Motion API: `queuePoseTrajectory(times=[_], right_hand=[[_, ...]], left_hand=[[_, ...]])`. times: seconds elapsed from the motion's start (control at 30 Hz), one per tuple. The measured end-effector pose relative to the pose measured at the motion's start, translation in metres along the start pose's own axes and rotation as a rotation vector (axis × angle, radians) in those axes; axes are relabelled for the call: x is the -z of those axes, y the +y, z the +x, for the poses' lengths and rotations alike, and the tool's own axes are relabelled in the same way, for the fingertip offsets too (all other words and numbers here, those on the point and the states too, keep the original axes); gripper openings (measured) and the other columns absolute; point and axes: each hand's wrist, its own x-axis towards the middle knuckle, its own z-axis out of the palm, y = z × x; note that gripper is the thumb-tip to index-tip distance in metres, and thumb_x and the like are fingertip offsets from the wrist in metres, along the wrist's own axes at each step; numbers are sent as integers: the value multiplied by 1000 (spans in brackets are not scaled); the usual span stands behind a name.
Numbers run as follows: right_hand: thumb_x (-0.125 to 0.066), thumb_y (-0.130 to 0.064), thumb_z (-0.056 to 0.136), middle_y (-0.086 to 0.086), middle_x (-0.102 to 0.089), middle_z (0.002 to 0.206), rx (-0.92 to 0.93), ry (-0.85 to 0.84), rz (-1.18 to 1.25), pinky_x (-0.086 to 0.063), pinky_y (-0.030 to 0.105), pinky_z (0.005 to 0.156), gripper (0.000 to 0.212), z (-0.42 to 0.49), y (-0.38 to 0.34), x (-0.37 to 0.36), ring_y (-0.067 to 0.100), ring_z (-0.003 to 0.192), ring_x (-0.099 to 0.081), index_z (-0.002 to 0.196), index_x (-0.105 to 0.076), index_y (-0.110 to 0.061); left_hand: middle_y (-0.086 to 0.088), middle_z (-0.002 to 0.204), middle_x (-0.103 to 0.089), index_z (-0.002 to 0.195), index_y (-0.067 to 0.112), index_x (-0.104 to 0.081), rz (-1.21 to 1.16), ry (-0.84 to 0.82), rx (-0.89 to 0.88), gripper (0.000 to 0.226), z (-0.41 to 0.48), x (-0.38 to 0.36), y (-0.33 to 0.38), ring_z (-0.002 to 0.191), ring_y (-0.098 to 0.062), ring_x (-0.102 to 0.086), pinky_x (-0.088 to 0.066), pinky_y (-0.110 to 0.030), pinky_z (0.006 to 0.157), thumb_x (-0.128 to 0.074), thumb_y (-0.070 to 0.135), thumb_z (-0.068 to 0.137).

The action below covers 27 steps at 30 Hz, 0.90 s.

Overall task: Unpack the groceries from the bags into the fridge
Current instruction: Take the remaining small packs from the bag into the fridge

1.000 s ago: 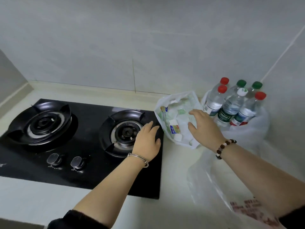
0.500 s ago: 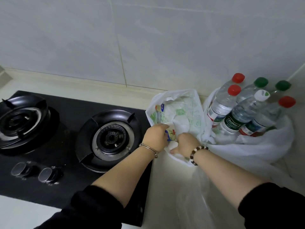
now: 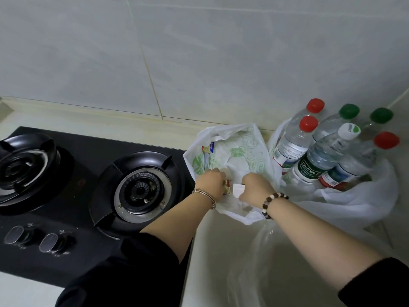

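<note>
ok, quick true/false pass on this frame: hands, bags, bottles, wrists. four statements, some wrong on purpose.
1. The left hand and the right hand are both at the printed bag. True.
2. The bottles are inside the printed bag. False: they stand in a separate plain white bag to its right.
3. Three bottles have red caps. True.
4. The beaded bracelet is on the left wrist. False: it is on the right wrist; the left wears a metal bangle.
</note>
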Motion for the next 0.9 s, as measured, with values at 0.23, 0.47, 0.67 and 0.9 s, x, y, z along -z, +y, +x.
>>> queuePoseTrajectory(times=[0.23,0.47,0.67,0.9], right_hand=[[-70,-14,76,1,-52,74,33,38,86,-32,21,47,19,-1,11,16,21,73,-53,74,-52,-10],[-67,-13,76,8,-58,74,67,30,186,-38,26,54,15,-5,16,20,24,72,-57,74,-56,-3],[-62,-15,79,11,-48,65,60,151,319,-28,29,52,20,-12,5,33,22,60,-43,68,-51,-3],[-60,-9,78,8,-60,75,309,251,387,-39,27,55,8,-33,-79,54,25,70,-55,83,-63,-2]], left_hand=[[-8,118,-55,120,11,-54,14,24,11,45,3,-7,1,110,-25,-47,-43,-33,82,-67,30,82],[-10,105,-60,100,6,-60,-139,54,74,23,-7,-5,-2,97,-27,-56,-42,-31,72,-65,20,82],[7,72,-62,84,10,-64,-517,317,172,15,-32,21,-8,74,-16,-57,-47,-27,69,-73,19,75],[5,79,-66,88,13,-67,-628,664,323,7,-101,72,-52,74,-8,-57,-37,-10,65,-68,18,84]])
